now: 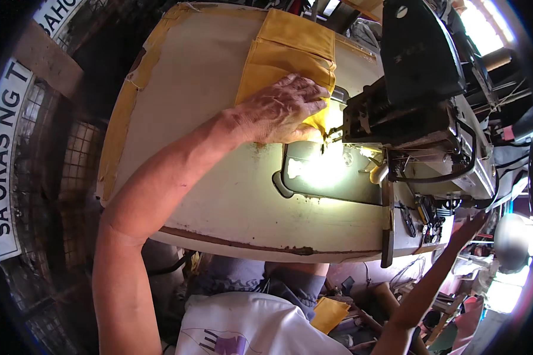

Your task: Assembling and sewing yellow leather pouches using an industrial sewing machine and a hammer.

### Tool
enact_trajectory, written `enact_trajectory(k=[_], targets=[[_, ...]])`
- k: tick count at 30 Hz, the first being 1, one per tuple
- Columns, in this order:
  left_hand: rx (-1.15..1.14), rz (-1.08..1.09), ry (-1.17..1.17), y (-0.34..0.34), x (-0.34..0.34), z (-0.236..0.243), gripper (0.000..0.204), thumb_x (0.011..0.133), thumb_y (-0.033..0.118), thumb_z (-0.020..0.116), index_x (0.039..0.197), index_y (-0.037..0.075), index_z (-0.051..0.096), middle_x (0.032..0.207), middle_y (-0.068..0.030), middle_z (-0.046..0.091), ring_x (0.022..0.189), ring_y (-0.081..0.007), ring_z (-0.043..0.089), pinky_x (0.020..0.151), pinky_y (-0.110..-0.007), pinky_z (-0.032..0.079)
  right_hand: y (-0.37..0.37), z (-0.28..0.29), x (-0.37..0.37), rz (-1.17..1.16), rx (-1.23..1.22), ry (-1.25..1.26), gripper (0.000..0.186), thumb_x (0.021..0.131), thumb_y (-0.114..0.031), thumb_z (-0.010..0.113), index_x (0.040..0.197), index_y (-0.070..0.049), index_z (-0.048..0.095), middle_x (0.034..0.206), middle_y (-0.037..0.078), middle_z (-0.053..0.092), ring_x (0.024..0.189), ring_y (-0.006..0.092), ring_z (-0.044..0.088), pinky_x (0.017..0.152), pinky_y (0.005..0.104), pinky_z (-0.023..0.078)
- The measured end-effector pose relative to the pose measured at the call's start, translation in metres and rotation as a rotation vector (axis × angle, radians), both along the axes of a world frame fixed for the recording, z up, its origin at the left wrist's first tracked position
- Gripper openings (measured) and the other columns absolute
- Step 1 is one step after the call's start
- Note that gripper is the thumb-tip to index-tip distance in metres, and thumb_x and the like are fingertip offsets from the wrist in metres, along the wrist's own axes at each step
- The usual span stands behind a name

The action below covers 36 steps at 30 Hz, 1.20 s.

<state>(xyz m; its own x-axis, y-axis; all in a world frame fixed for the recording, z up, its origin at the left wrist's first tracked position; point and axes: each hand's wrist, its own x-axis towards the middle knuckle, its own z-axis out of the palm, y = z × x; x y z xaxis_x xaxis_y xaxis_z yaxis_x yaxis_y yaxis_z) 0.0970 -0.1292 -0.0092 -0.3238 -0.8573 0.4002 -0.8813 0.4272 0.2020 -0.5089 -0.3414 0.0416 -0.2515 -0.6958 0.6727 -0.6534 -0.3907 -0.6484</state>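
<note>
My left hand lies over a folded piece of yellow fabric, palm down and fingers stretched out on it. Its thumb is close to the needle area of a black sewing machine. The near end of the fabric lies by the presser foot, in bright lamp light. My right forearm reaches up toward the right end of the machine. Of my right hand, the fingers cannot be made out there.
The pale, worn table top has tape along its left edge. A dark metal bed plate sits under the needle. Small tools lie right of the machine. Below the table, another yellow piece rests among clutter.
</note>
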Motion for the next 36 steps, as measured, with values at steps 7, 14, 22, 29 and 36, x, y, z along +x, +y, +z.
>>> enact_trajectory(k=[7,14,22,29,36], targets=[[0.022,0.010,-0.008,0.000,-0.001,-0.001,0.051,0.087,0.029,0.068,0.129,0.002,0.055,0.137,-0.0129,0.050,0.131,-0.0288,0.043,0.115,-0.044,0.030,-0.162,0.079,-0.086,0.410,0.138,0.602,0.054,0.101,-0.029,0.044,0.146,-0.001,0.037,0.138,0.019,0.052,0.131,0.0274,0.047,0.109,0.0386,0.036],[0.189,0.024,-0.140,0.059,-0.006,0.027,0.058,0.085,0.028,0.064,0.137,0.006,0.051,0.146,-0.0128,0.043,0.138,-0.0303,0.035,0.118,-0.049,0.023,-0.216,0.115,-0.048,0.852,0.491,0.561,0.058,0.096,-0.049,0.046,0.129,-0.002,0.053,0.124,0.009,0.053,0.118,0.0202,0.047,0.107,0.0333,0.030],[0.321,0.132,-0.220,0.179,-0.003,0.045,0.054,0.096,0.039,0.048,0.135,0.003,0.051,0.146,-0.0148,0.043,0.137,-0.0355,0.036,0.117,-0.053,0.022,-0.133,0.134,0.054,0.163,0.118,1.825,0.048,0.089,-0.038,0.065,0.125,-0.007,0.060,0.122,0.016,0.059,0.107,0.0271,0.059,0.091,0.0370,0.047],[0.239,0.224,-0.039,0.208,-0.014,0.050,0.048,0.086,0.028,0.067,0.126,0.003,0.057,0.130,-0.0139,0.055,0.125,-0.0337,0.048,0.112,-0.051,0.032,0.011,0.078,0.113,0.008,-0.338,0.581,0.034,0.096,-0.026,0.059,0.121,-0.003,0.062,0.112,0.017,0.065,0.094,0.0316,0.062,0.088,0.0407,0.048],[-0.036,0.386,0.217,0.152,-0.039,0.039,0.026,0.084,0.011,0.067,0.109,0.002,0.064,0.101,-0.0144,0.058,0.097,-0.0337,0.058,0.084,-0.043,0.048,0.174,-0.043,0.155,0.385,0.207,0.692,0.026,0.084,-0.005,0.064,0.111,-0.004,0.065,0.111,0.013,0.061,0.104,0.0346,0.058,0.090,0.0425,0.047]])
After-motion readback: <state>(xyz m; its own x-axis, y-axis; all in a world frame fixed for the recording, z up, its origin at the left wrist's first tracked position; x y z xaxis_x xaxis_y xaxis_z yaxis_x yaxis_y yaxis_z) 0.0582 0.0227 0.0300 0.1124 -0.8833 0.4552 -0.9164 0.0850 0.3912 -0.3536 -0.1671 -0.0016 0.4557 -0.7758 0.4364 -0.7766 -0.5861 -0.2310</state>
